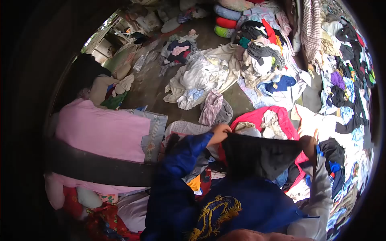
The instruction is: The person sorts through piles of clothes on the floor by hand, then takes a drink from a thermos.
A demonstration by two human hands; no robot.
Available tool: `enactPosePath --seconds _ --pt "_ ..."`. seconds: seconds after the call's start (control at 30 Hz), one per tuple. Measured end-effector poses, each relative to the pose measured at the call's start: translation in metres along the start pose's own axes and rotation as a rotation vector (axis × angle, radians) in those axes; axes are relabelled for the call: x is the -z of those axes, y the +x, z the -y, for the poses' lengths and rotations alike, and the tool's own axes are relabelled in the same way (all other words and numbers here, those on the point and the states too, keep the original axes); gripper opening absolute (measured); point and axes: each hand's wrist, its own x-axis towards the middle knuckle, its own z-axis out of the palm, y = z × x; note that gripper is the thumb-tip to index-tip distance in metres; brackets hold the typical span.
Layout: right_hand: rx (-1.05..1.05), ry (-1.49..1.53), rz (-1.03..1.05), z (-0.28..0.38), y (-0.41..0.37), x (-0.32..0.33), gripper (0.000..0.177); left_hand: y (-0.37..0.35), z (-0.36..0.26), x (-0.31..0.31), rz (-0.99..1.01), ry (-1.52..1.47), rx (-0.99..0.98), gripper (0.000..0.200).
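With the black cloth (263,154) as the dial's centre and twelve o'clock away from the person, the left hand (220,133) is at ten o'clock, fingers closed on one upper corner. The right hand (309,145) is at two o'clock, closed on the opposite end; shade hides its exact finger placement. Gripped wide apart like this, the upper edge is pulled nearly straight and the rest hangs down between the hands, probably so its shape shows.

Just beyond the cloth, at twelve o'clock, lies a red cloth (283,116) curved around pale pieces, seemingly like a wrapper. A heap of white clothes (205,74) sits at eleven on the floor (237,101), well apart from the hands; its mostly pale colours suggest grouping. At nine, a pink cloth (102,134) lies spread out, perhaps as a cover.
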Motion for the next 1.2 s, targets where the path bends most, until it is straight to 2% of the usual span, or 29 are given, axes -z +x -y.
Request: enactPosePath --seconds 0.03,0.07,0.1,0.13,0.23,0.3,0.37,0.43,0.47,0.5,0.53,0.57,0.7,0.73,0.83,0.9,0.93,0.97,1.0,1.03,1.07,1.1,1.13,1.17,1.2 --pt "0.046 0.014 -0.059 0.029 0.037 0.023 0.010 0.019 -0.003 0.021 -0.072 -0.090 -0.008 0.031" --pt "0.161 0.063 -0.138 0.046 0.069 0.043 0.007 0.026 -0.056 0.052 -0.046 -0.037 0.130 0.032" --pt "0.266 0.009 -0.269 0.074 0.096 0.065 0.006 0.044 -0.055 0.075 -0.100 -0.148 0.009 0.034" --pt "0.370 -0.190 -0.276 0.050 0.130 0.077 0.003 0.050 -0.089 0.091 -0.177 -0.227 -0.081 0.032" --pt "0.243 0.002 -0.263 0.141 0.184 0.149 0.010 0.073 -0.154 0.146 -0.252 -0.225 -0.113 0.031" --pt "0.284 -0.051 -0.223 0.167 0.209 0.188 0.016 0.068 -0.207 0.163 -0.308 -0.188 -0.088 0.030" --pt "0.065 -0.077 -0.307 0.194 0.221 0.209 0.017 0.077 -0.228 0.185 -0.325 -0.146 -0.162 0.030" --pt "0.091 -0.103 -0.370 0.197 0.236 0.225 0.019 0.078 -0.258 0.192 -0.359 -0.135 -0.196 0.030" --pt "0.234 -0.142 -0.418 0.196 0.239 0.233 0.017 0.080 -0.265 0.197 -0.374 -0.130 -0.210 0.030" --pt "0.254 0.108 -0.423 0.181 0.254 0.231 0.021 0.081 -0.276 0.197 -0.388 -0.125 -0.224 0.030" --pt "0.279 0.094 -0.472 0.184 0.256 0.235 0.020 0.087 -0.281 0.205 -0.413 -0.084 -0.186 0.029" --pt "0.304 0.081 -0.520 0.189 0.256 0.237 0.018 0.091 -0.280 0.205 -0.383 -0.155 -0.251 0.029" --pt "0.322 0.024 -0.513 0.197 0.250 0.250 0.020 0.103 -0.294 0.205 -0.447 -0.076 -0.288 0.029" --pt "0.352 0.036 -0.543 0.201 0.242 0.253 0.015 0.107 -0.296 0.203 -0.467 -0.059 -0.293 0.029" --pt "0.239 -0.237 -0.778 0.228 0.186 0.245 0.018 0.088 -0.289 0.162 -0.552 0.104 -0.440 0.033" --pt "0.156 -0.313 -0.761 0.232 0.134 0.219 0.023 0.063 -0.267 0.094 -0.754 0.335 -0.658 0.026" --pt "0.409 -0.296 -0.849 0.214 0.105 0.187 0.030 0.059 -0.230 0.058 -0.852 0.488 -0.814 0.032" --pt "0.501 -0.300 -0.864 0.173 0.081 0.141 0.029 0.061 -0.191 0.011 -0.834 0.568 -1.002 0.040" --pt "0.304 -0.370 -0.485 0.110 0.046 0.076 0.031 0.072 -0.120 -0.039 -0.559 0.833 -0.801 0.044" --pt "0.134 -0.250 -0.311 0.063 -0.002 0.038 0.024 0.082 -0.010 -0.082 0.035 0.945 -0.567 0.046" --pt "-0.066 -0.148 -0.146 0.017 -0.050 0.000 0.019 0.079 -0.012 -0.094 0.006 0.891 -0.590 0.045" --pt "-0.264 -0.086 -0.002 -0.029 -0.097 -0.038 0.015 0.044 0.001 -0.112 0.312 0.949 -0.272 0.043" --pt "-0.202 -0.166 0.057 -0.014 -0.131 -0.040 0.012 0.009 0.014 -0.130 0.601 1.035 0.051 0.041" --pt "-0.135 -0.243 0.110 0.004 -0.164 -0.041 0.013 -0.009 0.044 -0.142 0.642 0.978 0.020 0.041" --pt "-0.334 -0.197 0.186 0.045 -0.182 -0.037 0.011 -0.045 0.058 -0.151 0.667 0.914 0.045 0.040"
